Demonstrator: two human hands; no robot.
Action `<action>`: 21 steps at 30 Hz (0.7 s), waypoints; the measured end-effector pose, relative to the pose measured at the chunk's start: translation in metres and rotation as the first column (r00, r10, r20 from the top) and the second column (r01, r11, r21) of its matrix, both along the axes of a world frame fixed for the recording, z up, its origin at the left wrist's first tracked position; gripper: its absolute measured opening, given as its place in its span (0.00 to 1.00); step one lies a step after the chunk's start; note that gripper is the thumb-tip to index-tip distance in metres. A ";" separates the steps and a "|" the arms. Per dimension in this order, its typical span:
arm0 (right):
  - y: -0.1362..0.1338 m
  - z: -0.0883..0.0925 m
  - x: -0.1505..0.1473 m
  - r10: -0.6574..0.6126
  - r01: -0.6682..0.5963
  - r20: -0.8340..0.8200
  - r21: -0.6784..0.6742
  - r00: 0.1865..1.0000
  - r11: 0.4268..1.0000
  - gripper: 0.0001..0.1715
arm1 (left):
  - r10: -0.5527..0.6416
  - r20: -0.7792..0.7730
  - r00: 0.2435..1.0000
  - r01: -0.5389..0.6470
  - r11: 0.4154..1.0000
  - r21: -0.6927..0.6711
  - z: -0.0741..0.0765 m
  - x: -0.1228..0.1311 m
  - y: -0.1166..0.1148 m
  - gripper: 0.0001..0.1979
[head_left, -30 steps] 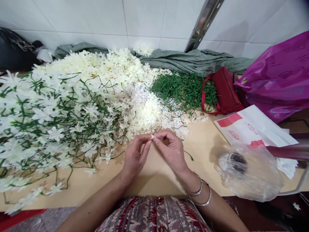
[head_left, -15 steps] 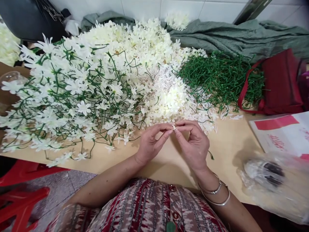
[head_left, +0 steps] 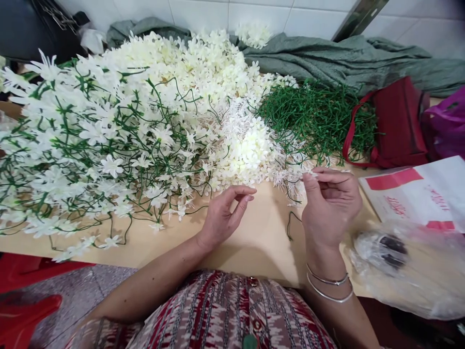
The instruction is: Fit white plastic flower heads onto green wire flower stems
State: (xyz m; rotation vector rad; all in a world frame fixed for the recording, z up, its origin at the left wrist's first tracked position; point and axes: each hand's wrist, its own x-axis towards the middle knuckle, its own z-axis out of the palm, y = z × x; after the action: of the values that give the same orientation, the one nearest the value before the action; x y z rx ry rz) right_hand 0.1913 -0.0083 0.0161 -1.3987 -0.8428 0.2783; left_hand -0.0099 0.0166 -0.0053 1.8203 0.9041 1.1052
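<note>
My left hand is over the front of the table, thumb and forefinger close together in a pinch. Whatever may be between its tips is too small to make out. Farther right, my right hand pinches thumb against fingertips beside the loose white stamens; a whitish speck shows at the tips, its kind unclear. Ahead of my left hand lies a heap of cream flower heads. White artificial flowers on green stems spread across the left side. A single green stem lies between my hands.
Bare green stems are piled at the back right, against a red bag. A white and red printed bag and a clear plastic bag lie on the right. Grey-green cloth runs along the tiled wall.
My hands were together at a small whitish piece and have come apart. My right hand has moved right to the edge of the white stamens; my left hand has stayed nearly in place.
</note>
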 end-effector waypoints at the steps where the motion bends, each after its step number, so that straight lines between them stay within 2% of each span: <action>1: 0.000 0.000 0.004 -0.029 0.029 -0.001 0.015 1.000 0.999 0.13 | -0.019 -0.016 1.000 0.020 0.998 0.058 0.000 0.000 -0.001 0.07; 3: 0.000 0.002 0.010 -0.068 0.069 -0.017 0.037 0.998 0.997 0.14 | -0.104 -0.083 0.991 0.118 0.975 0.189 0.000 0.003 -0.004 0.08; 5: -0.001 0.007 0.013 -0.080 0.082 -0.050 0.043 0.996 0.996 0.14 | -0.228 -0.233 0.945 0.297 0.899 0.322 0.002 0.010 -0.010 0.09; 7: -0.002 0.015 0.014 -0.081 0.086 -0.098 0.050 0.992 0.995 0.14 | -0.312 -0.458 0.832 0.510 0.755 0.413 0.007 0.021 -0.016 0.12; 9: -0.004 0.024 0.012 -0.065 0.073 -0.138 0.055 0.988 0.996 0.15 | -0.301 -0.668 0.680 0.680 0.599 0.423 0.011 0.034 -0.022 0.18; 11: -0.008 0.031 0.009 -0.054 0.063 -0.146 0.055 0.988 0.997 0.15 | -0.252 -0.782 0.570 0.766 0.509 0.394 0.014 0.044 -0.023 0.20; 13: -0.012 0.035 0.009 -0.031 0.035 -0.117 0.035 0.993 0.999 0.15 | -0.227 -0.828 0.512 0.797 0.485 0.360 0.014 0.047 -0.021 0.19; 15: -0.015 0.036 0.011 0.009 -0.008 -0.091 0.013 0.996 1.000 0.15 | -0.207 -0.839 0.503 0.792 0.499 0.352 0.014 0.040 -0.016 0.18; 21: -0.010 0.025 0.028 0.161 -0.169 -0.136 -0.047 0.977 0.984 0.13 | -0.051 -0.786 0.616 0.624 0.640 0.448 0.006 -0.001 0.005 0.15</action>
State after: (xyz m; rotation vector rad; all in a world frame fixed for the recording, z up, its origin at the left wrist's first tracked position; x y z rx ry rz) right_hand 0.2189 -0.0180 0.0410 -1.3505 -0.8478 0.5221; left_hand -0.0113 0.0212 0.0011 3.0569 0.4292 0.4028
